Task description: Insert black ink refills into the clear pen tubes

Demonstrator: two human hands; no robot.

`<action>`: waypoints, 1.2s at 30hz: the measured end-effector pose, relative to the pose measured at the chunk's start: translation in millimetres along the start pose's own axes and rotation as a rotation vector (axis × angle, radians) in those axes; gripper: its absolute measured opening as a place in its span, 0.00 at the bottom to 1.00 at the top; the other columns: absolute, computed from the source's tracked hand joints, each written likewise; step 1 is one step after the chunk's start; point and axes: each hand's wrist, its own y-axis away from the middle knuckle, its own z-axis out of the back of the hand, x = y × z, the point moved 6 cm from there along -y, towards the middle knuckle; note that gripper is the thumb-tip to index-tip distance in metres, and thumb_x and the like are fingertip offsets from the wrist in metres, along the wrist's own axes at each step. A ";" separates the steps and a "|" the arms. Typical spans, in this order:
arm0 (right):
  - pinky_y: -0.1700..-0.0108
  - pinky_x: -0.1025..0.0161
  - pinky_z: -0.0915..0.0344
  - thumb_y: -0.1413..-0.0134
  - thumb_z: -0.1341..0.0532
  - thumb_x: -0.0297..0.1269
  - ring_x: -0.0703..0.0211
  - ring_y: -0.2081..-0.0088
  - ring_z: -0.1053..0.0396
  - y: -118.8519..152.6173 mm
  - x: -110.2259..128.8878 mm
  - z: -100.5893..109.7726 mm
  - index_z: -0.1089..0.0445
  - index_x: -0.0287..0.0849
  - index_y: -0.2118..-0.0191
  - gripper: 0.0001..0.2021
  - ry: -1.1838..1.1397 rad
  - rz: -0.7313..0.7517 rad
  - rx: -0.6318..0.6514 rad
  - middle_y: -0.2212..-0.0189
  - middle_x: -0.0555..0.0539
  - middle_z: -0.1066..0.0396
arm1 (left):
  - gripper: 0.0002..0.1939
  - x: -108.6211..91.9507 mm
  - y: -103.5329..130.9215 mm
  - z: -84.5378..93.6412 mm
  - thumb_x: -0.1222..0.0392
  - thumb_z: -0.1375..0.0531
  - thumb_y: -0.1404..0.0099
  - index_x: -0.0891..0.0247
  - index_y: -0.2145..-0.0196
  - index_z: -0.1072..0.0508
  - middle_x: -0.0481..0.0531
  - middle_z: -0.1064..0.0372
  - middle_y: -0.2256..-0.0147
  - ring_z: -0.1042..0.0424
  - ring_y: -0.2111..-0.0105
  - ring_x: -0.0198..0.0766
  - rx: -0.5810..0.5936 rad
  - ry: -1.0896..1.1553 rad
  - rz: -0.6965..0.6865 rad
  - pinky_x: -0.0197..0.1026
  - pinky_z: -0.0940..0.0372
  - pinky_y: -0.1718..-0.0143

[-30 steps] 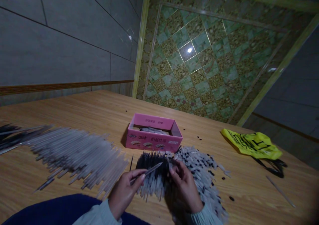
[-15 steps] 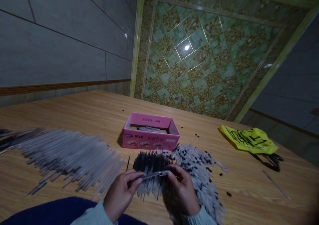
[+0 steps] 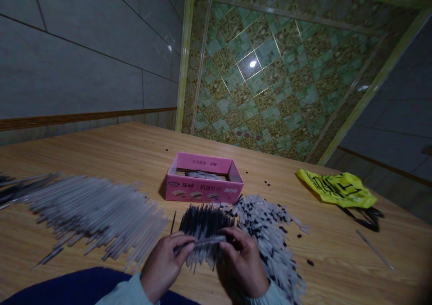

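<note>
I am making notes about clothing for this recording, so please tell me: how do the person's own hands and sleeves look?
The left hand and right hand are bare, without gloves. Both arms wear long, pale blue-green sleeves: the left sleeve and right sleeve reach about the wrists. I can make out no markings on them.

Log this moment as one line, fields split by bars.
left hand: holds pen | right hand: at pen's other end | beneath: pen pile | beyond: pink box | right: clear-cap pile
</note>
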 end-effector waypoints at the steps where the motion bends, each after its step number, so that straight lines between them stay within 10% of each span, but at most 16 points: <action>1: 0.64 0.64 0.37 0.47 0.39 0.34 0.56 0.65 0.31 0.1 2.7 -0.8 0.25 0.44 0.61 0.08 0.037 0.028 0.025 0.69 0.47 0.28 | 0.13 -0.3 0.0 0.0 0.56 0.44 0.39 0.58 0.64 0.20 0.53 0.23 0.65 0.26 0.62 0.42 0.001 0.013 0.007 0.39 0.34 0.59; 17: 0.69 0.66 0.41 0.40 0.46 0.40 0.57 0.70 0.32 3.0 7.5 -11.8 0.25 0.41 0.65 0.13 0.232 0.105 0.069 0.74 0.46 0.30 | 0.13 -2.5 4.3 -1.5 0.57 0.43 0.41 0.58 0.76 0.20 0.52 0.24 0.73 0.26 0.70 0.40 -0.049 -0.021 -0.030 0.36 0.33 0.67; 24: 0.63 0.61 0.34 0.48 0.39 0.44 0.51 0.65 0.28 -2.5 -17.9 -5.9 0.23 0.41 0.67 0.12 -0.153 -0.163 -0.126 0.70 0.44 0.24 | 0.17 -3.0 -2.2 12.6 0.52 0.46 0.38 0.59 0.56 0.25 0.54 0.25 0.60 0.28 0.58 0.43 -0.151 -0.150 -0.078 0.41 0.35 0.55; 28: 0.61 0.57 0.32 0.51 0.38 0.45 0.50 0.63 0.27 -36.3 -12.1 27.8 0.24 0.39 0.63 0.15 -0.140 -0.130 -0.387 0.65 0.41 0.23 | 0.16 -1.9 -0.8 54.4 0.53 0.47 0.38 0.62 0.56 0.29 0.58 0.28 0.58 0.31 0.56 0.46 -0.444 -0.409 0.002 0.46 0.39 0.53; 36: 0.60 0.59 0.34 0.50 0.41 0.42 0.52 0.64 0.28 -139.1 6.4 41.5 0.25 0.42 0.60 0.14 0.286 0.005 -0.440 0.64 0.44 0.23 | 0.11 6.8 1.3 62.9 0.50 0.41 0.45 0.59 0.71 0.25 0.55 0.25 0.67 0.30 0.61 0.51 -0.178 -0.823 0.257 0.47 0.43 0.62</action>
